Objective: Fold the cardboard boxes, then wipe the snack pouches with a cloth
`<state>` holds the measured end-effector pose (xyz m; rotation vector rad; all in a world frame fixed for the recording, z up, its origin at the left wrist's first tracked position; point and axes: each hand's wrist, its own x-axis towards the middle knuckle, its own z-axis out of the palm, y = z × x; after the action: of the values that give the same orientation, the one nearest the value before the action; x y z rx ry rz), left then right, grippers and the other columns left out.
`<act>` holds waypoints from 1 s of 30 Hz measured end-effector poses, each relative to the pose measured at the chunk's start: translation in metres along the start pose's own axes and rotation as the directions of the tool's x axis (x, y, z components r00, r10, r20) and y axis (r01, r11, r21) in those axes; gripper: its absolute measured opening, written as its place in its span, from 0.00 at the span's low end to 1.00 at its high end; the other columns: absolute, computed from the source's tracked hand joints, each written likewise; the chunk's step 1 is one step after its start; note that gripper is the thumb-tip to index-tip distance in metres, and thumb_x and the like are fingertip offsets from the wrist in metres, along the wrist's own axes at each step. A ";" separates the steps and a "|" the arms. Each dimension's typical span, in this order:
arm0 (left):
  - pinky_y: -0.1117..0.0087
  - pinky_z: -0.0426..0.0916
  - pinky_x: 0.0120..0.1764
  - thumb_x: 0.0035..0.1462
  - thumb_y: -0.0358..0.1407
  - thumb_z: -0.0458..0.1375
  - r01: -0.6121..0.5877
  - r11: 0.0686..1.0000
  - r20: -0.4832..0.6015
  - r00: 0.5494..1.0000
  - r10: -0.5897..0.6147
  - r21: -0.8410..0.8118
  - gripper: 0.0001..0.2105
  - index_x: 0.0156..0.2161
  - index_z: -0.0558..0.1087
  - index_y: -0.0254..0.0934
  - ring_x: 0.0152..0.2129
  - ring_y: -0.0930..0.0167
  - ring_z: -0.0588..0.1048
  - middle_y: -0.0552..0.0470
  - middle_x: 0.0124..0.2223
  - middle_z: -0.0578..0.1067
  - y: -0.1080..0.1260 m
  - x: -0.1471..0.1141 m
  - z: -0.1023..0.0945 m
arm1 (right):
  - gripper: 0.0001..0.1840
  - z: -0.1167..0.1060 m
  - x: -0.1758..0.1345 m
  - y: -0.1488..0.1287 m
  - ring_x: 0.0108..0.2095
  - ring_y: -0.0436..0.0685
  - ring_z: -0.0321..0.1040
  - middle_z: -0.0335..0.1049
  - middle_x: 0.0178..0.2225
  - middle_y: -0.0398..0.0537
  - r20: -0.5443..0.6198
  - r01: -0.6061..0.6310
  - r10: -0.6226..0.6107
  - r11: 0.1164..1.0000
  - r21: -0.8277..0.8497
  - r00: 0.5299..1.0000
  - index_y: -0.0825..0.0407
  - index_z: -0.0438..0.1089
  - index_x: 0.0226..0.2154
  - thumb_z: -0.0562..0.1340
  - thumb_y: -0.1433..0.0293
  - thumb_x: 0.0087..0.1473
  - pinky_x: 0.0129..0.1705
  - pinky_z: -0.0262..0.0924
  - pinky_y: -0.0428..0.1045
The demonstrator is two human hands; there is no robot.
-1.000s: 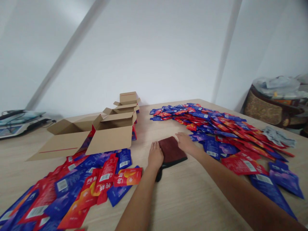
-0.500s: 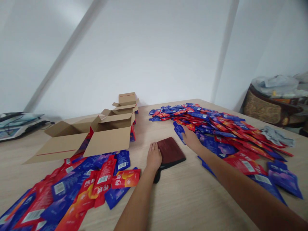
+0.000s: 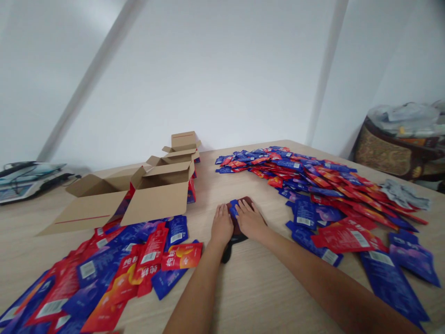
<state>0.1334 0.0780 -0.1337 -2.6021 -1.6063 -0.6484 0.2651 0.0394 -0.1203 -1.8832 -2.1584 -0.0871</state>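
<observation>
Near the middle of the desk point(image 3: 264, 287), a blue packet point(image 3: 233, 208) is pressed flat onto a dark red cloth point(image 3: 246, 200) under the right hand point(image 3: 250, 220), fingers extended; the left hand point(image 3: 221, 226) lies open beside it. The slick packet could be skidded off the cloth, or the cloth bunched, if pushed sideways.

dark red cloth point(image 3: 243, 202): mostly hidden under both hands | blue packet point(image 3: 233, 208): partly covered | left packet pile point(image 3: 86, 278): cut off
</observation>
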 end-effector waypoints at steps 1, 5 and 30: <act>0.60 0.53 0.59 0.59 0.29 0.39 0.007 1.000 0.005 1.000 -0.007 -0.002 0.23 0.57 0.58 0.19 0.59 0.63 0.54 0.34 0.59 0.61 0.001 0.000 -0.001 | 0.27 -0.002 -0.001 0.005 0.63 0.60 0.37 0.45 0.62 0.55 0.000 -0.013 0.013 1.000 -0.021 1.000 0.56 0.53 0.59 0.42 0.65 0.60 0.60 0.29 0.58; 0.62 0.52 0.59 0.59 0.29 0.39 0.019 1.000 0.029 0.999 -0.018 -0.009 0.23 0.57 0.58 0.19 0.59 0.62 0.54 0.34 0.60 0.60 0.002 -0.001 -0.005 | 0.25 -0.010 -0.010 0.024 0.61 0.65 0.42 0.49 0.61 0.56 -0.006 -0.114 0.114 0.989 -0.091 0.993 0.47 0.53 0.59 0.45 0.63 0.60 0.57 0.36 0.60; 0.58 0.53 0.59 0.58 0.28 0.40 0.013 1.000 0.004 1.000 -0.013 -0.024 0.23 0.56 0.59 0.19 0.59 0.62 0.54 0.33 0.59 0.61 0.002 -0.001 0.000 | 0.26 -0.009 0.009 -0.006 0.61 0.61 0.44 0.50 0.61 0.55 -0.035 -0.078 0.079 0.997 0.023 0.996 0.56 0.54 0.58 0.44 0.64 0.60 0.58 0.40 0.57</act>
<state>0.1342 0.0761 -0.1334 -2.6135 -1.6282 -0.6670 0.2594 0.0455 -0.1085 -1.9373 -2.0513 -0.0809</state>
